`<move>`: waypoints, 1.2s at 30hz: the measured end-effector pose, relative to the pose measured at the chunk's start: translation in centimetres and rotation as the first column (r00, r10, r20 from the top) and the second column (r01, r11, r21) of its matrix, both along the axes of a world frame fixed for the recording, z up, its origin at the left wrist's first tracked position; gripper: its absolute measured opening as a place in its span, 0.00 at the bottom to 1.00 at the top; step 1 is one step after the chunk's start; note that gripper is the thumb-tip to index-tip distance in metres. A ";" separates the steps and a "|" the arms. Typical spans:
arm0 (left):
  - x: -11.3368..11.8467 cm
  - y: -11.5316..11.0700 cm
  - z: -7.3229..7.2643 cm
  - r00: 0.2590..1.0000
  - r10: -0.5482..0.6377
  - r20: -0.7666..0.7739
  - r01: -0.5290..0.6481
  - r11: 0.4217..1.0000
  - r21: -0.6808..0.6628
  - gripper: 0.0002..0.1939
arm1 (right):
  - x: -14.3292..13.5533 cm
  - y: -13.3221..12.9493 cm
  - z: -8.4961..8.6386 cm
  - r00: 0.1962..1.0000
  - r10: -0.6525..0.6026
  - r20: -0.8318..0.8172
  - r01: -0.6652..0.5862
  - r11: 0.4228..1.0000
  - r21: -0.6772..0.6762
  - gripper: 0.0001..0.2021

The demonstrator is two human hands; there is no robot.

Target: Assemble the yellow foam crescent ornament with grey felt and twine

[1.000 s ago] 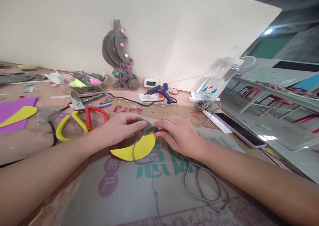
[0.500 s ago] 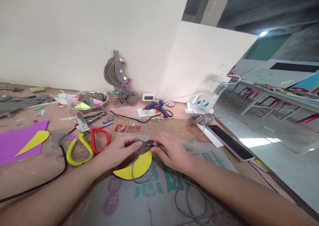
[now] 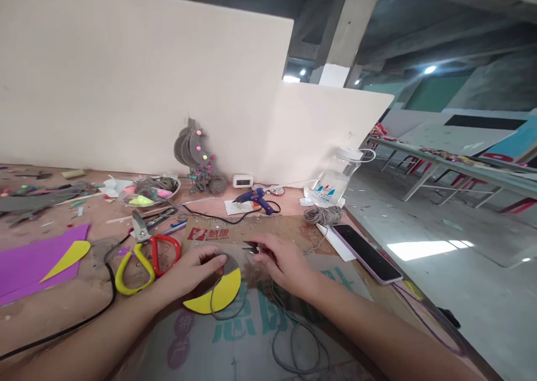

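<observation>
My left hand (image 3: 197,272) pinches a yellow crescent (image 3: 226,291) at its upper end, where a grey section (image 3: 230,263) shows beside the thumb. A grey cord (image 3: 213,302) hangs in a loop over the yellow face. Just to the right, my right hand (image 3: 283,260) is closed round small snips (image 3: 252,247); their dark tips point left, apart from the crescent, and their handles are hidden in the palm. More loose grey cord (image 3: 289,347) lies coiled below my right wrist on the plastic-covered cardboard.
Red-and-yellow-handled scissors (image 3: 145,258) lie left, near purple sheets (image 3: 25,269). Behind are a blue glue gun (image 3: 255,197), a white timer (image 3: 242,180) and a bowl (image 3: 178,188) of craft bits. To the right are a yarn bundle (image 3: 323,215), a phone (image 3: 369,253) and a bottle (image 3: 333,177).
The snips were against the grey end of the crescent by my left thumb; my right hand has drawn them away to the right. The camera view has tilted up.
</observation>
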State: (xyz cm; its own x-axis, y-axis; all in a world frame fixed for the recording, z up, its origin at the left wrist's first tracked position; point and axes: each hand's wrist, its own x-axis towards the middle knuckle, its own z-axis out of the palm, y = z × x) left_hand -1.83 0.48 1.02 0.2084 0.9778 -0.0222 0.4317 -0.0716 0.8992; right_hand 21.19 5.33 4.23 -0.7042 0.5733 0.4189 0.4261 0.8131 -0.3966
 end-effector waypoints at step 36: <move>-0.2 -0.7 4.1 0.955 0.179 0.237 -0.217 0.965 0.148 0.17 | -4.2 -1.6 5.0 0.978 0.201 -0.054 -0.196 0.806 -0.558 0.19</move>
